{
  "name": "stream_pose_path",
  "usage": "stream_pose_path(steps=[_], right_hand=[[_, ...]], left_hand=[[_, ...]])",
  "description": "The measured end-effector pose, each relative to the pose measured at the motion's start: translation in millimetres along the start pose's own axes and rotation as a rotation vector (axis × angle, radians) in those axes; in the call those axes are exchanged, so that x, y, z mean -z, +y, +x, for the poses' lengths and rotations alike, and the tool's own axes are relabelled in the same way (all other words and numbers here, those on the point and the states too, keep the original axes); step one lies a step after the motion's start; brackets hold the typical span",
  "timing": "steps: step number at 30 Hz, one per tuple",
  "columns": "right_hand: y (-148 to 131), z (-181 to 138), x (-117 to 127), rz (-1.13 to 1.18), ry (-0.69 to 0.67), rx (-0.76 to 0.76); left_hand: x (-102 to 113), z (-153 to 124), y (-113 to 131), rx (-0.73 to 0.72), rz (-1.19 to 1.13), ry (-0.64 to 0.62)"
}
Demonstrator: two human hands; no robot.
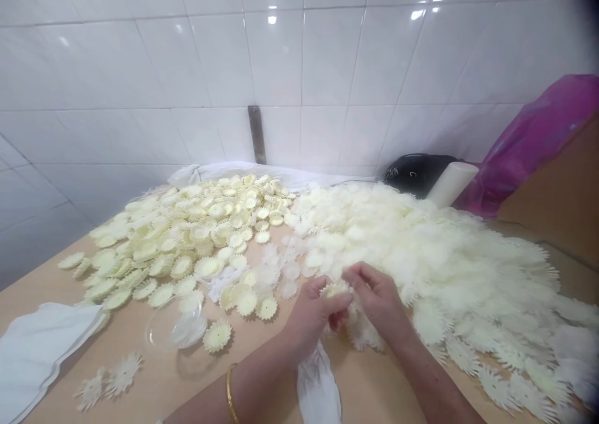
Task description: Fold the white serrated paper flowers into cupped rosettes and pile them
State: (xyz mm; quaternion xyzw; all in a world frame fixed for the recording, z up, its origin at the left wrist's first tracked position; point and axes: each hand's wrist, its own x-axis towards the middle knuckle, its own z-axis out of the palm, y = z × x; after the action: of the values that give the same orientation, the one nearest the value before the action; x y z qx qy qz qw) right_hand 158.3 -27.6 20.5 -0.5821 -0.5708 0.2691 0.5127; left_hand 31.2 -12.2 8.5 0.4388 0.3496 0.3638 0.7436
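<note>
My left hand (306,318) is closed around a cream-coloured disc with a toothed edge (333,289), thumb across its face. Fingertips of my right hand (378,296) pinch at the far edge of the same disc; the fingers partly hide it. Below my hands lies a strip of white cloth (319,386). To the left are a heap of thick, scalloped cream discs (187,231) and one lone cream disc (218,336). On the right spreads a larger heap of thin, pale, fringed discs (397,243), reaching close to my right forearm.
A clear round dish (193,330) sits left of my hands, near two flat fringed pieces (122,375). White cloth (42,349) covers the left corner. At the back right are a black object (412,169), a white roll (452,184) and a magenta plastic bag (528,143). A tiled wall (281,62) stands behind.
</note>
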Motion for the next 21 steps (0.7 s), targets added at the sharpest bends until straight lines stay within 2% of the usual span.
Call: stream_pose_path(steps=[2,4,6,8,10,12,15,17,19,21], right_hand=[[2.9,1.9,3.9,-0.016,0.151,-0.027],[4.3,3.4,7.2,-0.011,0.227,-0.025],[3.1,3.4,7.6,0.017,0.143,0.023],[0.1,2.0,5.0,0.037,-0.032,0.099],[-3.1,0.1,1.1,0.033,-0.163,0.146],[-5.1,-1.5,-2.0,0.022,-0.175,0.125],[-5.5,-3.2,-4.6,-0.008,-0.063,0.029],[-4.7,-5.0,-6.5,-0.080,0.039,0.052],[-3.8,-7.7,-9.0,-0.224,0.142,0.222],[-3.5,-10.9,-11.3,-0.378,0.219,0.463]], left_hand=[[-1.5,-2.3,1.7,0.023,-0.039,-0.041],[-1.0,-2.6,2.4,0.044,-0.048,-0.007],[0.8,-1.2,2.3,0.055,-0.032,0.077],[2.6,0.6,1.9,0.043,-0.015,0.134],[3.6,1.7,1.4,0.024,-0.010,0.146],[3.5,2.0,1.2,0.011,-0.019,0.102],[2.2,2.5,1.8,0.025,-0.094,0.001],[1.4,3.7,2.3,0.051,-0.182,0.001],[0.9,5.4,3.0,0.063,-0.262,0.031],[0.9,6.9,4.7,0.051,-0.308,0.044]])
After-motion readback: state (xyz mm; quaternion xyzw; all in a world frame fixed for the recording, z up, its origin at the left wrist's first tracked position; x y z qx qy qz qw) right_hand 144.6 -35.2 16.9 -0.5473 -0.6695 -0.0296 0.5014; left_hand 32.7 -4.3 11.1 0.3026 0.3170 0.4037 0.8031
